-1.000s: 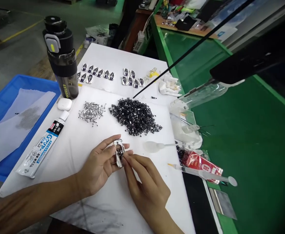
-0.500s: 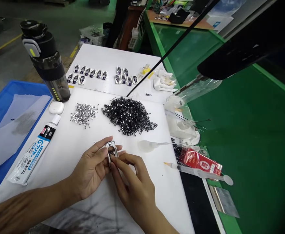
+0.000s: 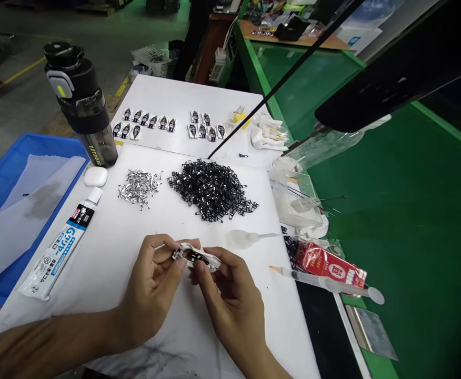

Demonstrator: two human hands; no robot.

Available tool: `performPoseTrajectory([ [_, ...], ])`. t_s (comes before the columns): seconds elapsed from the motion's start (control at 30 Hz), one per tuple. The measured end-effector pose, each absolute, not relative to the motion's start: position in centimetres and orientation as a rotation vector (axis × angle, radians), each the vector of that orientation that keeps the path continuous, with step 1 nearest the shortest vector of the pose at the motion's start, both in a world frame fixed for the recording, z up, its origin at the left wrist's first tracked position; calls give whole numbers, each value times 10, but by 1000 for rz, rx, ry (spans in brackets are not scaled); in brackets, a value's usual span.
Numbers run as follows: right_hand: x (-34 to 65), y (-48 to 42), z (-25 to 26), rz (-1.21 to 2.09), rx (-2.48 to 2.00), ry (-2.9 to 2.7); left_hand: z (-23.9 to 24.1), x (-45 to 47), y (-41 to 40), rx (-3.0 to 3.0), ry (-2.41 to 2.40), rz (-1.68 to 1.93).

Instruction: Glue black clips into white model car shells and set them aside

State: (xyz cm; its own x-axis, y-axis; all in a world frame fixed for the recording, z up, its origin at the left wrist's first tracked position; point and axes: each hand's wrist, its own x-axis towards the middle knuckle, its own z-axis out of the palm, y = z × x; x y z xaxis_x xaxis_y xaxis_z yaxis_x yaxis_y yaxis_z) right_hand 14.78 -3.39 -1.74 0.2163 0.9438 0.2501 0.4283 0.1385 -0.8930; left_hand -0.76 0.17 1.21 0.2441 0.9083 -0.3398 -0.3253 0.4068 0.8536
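Observation:
Between my two hands, above the near part of the white board, is a small silver-white oval casing [image 3: 213,260] with a dark part inside it. My left hand [image 3: 148,295] pinches its left end between thumb and fingers. On the other end, my right hand [image 3: 236,300] grips with the thumb in front and fingers behind. The casing lies nearly sideways, and the fingertips hide some of it. Beyond the hands are a heap of small black frame-like pieces [image 3: 210,189] and, to its left, a smaller pile of silver metal pieces [image 3: 139,185].
Finished-looking silver and dark pieces [image 3: 152,122] lie in rows at the back. On the left are a glue tube [image 3: 60,247], a white case [image 3: 95,176], a drink bottle [image 3: 84,105] and a blue tray [image 3: 29,138]. A syringe [image 3: 329,284] and red box [image 3: 329,263] lie right.
The casing has turned from upright to nearly sideways and come slightly lower. My right hand has shifted from its lower side to its right end. The whole view has moved slightly.

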Motion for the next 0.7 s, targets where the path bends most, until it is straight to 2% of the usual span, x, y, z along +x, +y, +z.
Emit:
performPoseTrajectory([
  [0.13,154,-38,-23,298,-1544,-1502,11,-13,-3,891,993,915],
  [0.23,158,-38,-25,42,-1449,-1577,10,-17,-2,998,925,916],
  [0.43,165,-33,-22,94,-1213,-1713,11,-17,-5,1119,892,972],
  [0.7,172,-42,-6,87,-1345,-1787,14,-19,-7,1210,900,948],
])
